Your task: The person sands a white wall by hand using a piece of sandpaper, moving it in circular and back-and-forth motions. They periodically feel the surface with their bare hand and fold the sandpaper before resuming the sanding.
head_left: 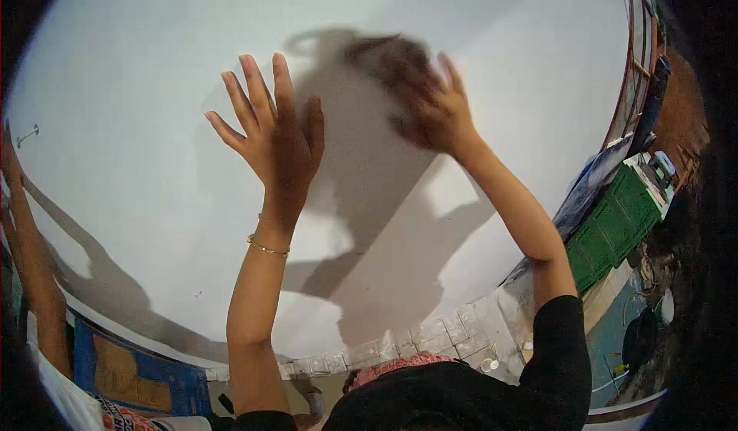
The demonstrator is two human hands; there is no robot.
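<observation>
The white wall (154, 85) fills the view before me. My left hand (273, 135) lies flat on it, fingers open and spread, holding nothing. My right hand (430, 108) presses a brown pad (384, 51), blurred, high on the wall; its fingers grip the pad. I think even pressure and overlapping strokes work best.

A thin gold bangle (268, 247) circles the left wrist; short black sleeves (565, 339) cover both upper arms, forearms bare.

White wall (138, 85) above tiled floor (453, 339), green crate (615, 227) at right.
</observation>
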